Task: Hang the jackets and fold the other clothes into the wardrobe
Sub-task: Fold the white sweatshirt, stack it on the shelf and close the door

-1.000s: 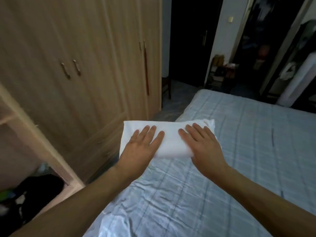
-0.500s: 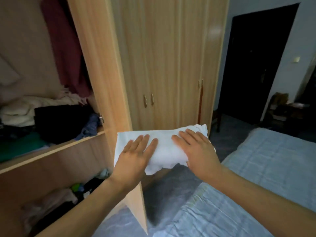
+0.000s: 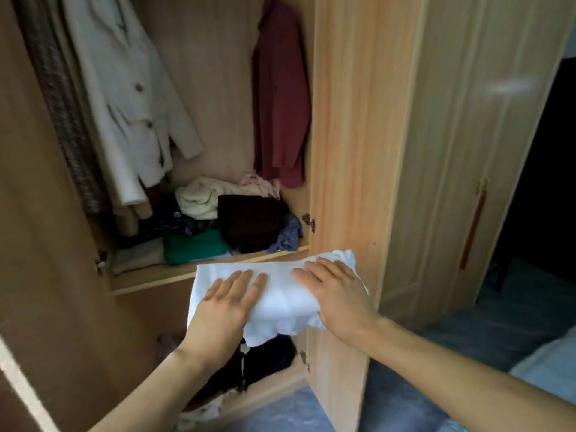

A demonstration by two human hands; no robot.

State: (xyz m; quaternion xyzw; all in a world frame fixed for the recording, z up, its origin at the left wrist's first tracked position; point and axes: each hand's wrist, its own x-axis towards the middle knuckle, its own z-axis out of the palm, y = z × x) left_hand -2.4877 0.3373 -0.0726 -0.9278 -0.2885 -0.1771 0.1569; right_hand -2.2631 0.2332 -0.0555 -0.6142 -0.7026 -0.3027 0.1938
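Note:
A folded white garment (image 3: 280,291) hangs in the air just in front of the open wardrobe's middle shelf (image 3: 212,269). My left hand (image 3: 224,304) grips its left part and my right hand (image 3: 339,291) its right part, fingers spread over the top. A loose edge droops below the fold. On the shelf lies a pile of clothes: a green one (image 3: 193,247), a dark brown one (image 3: 249,222) and a cream one (image 3: 199,198). A cream coat (image 3: 131,98) and a maroon jacket (image 3: 280,101) hang above.
The wardrobe's upright panel (image 3: 346,151) stands right of my hands, with shut doors (image 3: 467,151) beyond it. Dark clothes (image 3: 265,360) fill the lower compartment. An open door leaf (image 3: 40,244) is on the left. A corner of the bed (image 3: 548,366) shows bottom right.
Both hands lifted the white garment off the bed and carried it left to the open wardrobe. My view swung from the bed to the shelf and hanging clothes.

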